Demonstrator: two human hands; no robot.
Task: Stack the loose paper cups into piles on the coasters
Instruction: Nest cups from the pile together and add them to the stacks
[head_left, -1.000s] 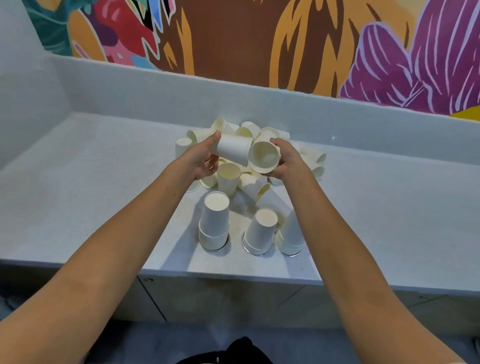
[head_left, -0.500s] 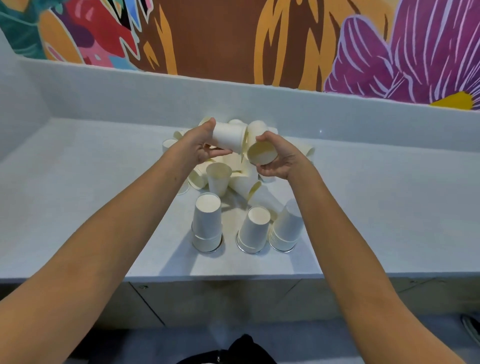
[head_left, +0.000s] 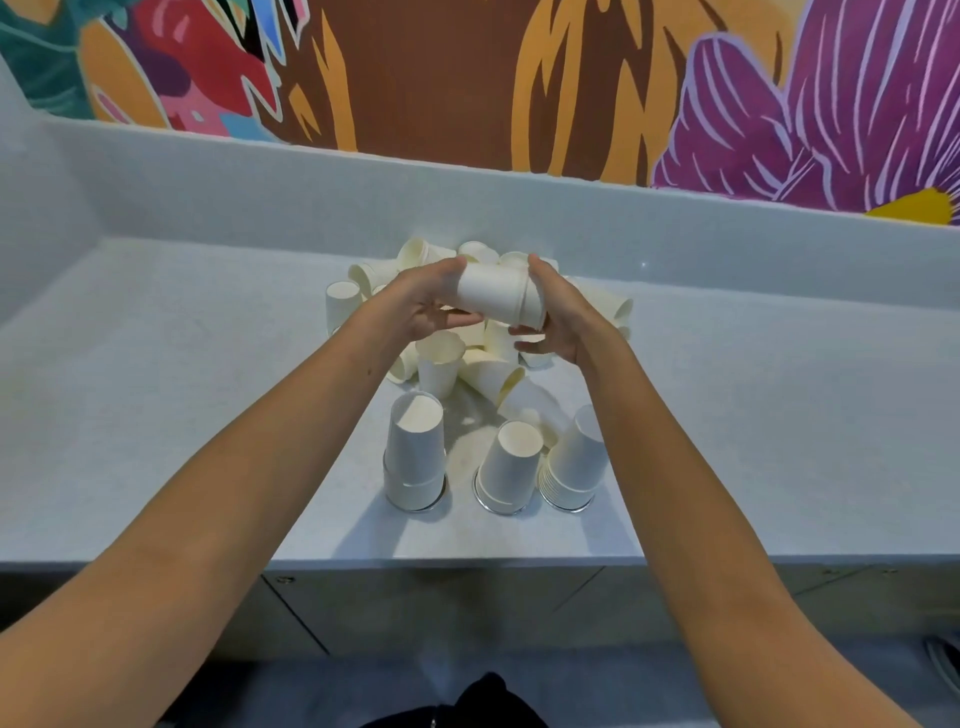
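The left hand (head_left: 415, 307) and the right hand (head_left: 565, 318) are holding two cups (head_left: 493, 297) pushed together, sideways, over the loose cups (head_left: 440, 359).

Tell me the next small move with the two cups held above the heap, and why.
Probably turn the joined cups mouth-down and lower them onto the middle pile. The left hand and right hand hold them sideways, already pushed one into the other, and the piles stand mouth-down; the middle one looks shortest.
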